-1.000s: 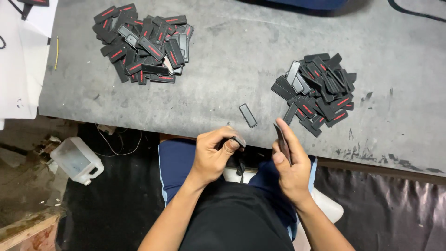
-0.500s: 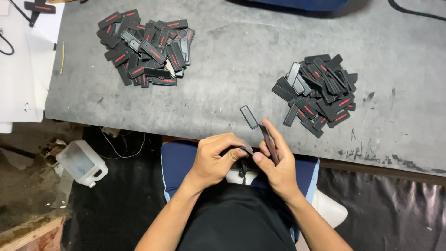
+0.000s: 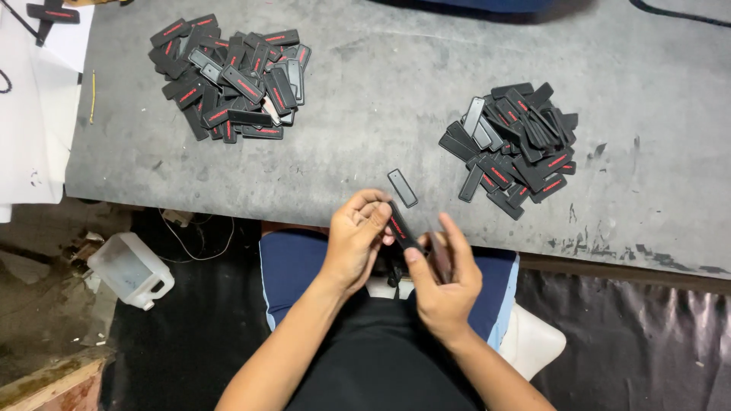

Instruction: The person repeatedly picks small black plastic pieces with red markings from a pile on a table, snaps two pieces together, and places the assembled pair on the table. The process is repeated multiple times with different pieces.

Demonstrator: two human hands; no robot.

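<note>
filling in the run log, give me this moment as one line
left hand: holds black strip | right hand: also on black strip | single piece: on grey table | piles: left pile, right pile

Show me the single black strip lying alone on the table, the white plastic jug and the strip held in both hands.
Lone black strip (image 3: 402,187), head view, its middle.
White plastic jug (image 3: 129,269), head view, its side.
Held black strip (image 3: 402,228), head view, its red-marked face.

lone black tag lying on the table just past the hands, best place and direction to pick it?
The single black tag lies flat and apart from both piles, long axis running slightly diagonal, away from the person. Probably best to pinch across its narrow width at mid-length, coming from above on its near side. The right hand is closer, but both it and the left hand hold another black strip.
</note>
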